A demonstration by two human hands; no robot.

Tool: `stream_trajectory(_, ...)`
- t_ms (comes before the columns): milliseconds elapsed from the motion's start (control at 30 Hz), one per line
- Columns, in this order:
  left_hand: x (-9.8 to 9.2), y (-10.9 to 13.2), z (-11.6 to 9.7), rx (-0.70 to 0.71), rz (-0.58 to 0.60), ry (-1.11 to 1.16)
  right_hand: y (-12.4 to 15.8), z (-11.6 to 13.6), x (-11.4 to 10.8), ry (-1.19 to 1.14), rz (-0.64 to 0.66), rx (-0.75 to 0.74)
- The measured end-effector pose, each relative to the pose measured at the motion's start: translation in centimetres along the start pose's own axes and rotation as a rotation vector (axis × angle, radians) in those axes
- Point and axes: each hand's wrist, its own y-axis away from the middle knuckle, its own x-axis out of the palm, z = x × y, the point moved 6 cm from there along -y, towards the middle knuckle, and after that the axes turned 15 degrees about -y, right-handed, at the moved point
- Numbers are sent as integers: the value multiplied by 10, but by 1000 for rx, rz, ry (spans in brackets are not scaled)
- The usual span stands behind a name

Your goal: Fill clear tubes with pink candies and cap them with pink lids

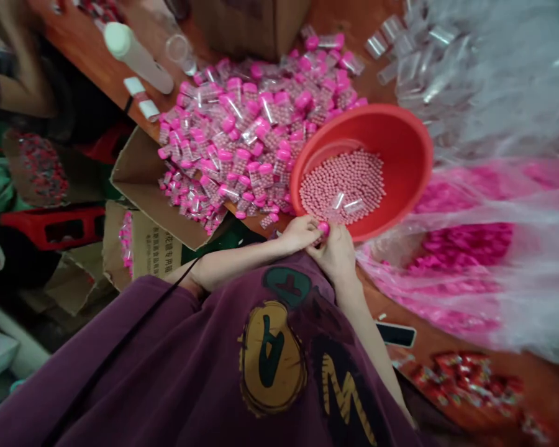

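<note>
My left hand (299, 233) and my right hand (336, 251) meet at the near rim of a red basin (400, 149), fingers pinched together around a small tube with a pink cap (323, 228). The basin holds many small pink beads (349, 180) and two clear empty tubes (347, 205). Just beyond my left hand lies a big heap of capped, filled tubes (251, 130) on the wooden table (93, 49).
Clear empty tubes (414, 56) are piled at the top right. A plastic bag of pink caps (461, 248) lies to the right. Open cardboard boxes (144, 186) stand left of the table, a phone (395, 335) lies near my right arm, and a white bottle (137, 56) sits far left.
</note>
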Motion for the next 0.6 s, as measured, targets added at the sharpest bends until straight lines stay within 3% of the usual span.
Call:
stream_trajectory(233, -36, -1, 1, 44, -173, 159, -40, 16, 15, 4, 11, -86)
stream_trajectory(367, -60, 1, -13, 61, -241, 199, -65, 38, 25, -41, 33, -152)
stream_trajectory(467, -94, 1, -43, 135, -299, 187, -83, 66, 26, -166, 28, -246)
stream_trajectory(600, -169, -16, -112, 314, -482, 175, -91, 96, 9, -306, -52, -335)
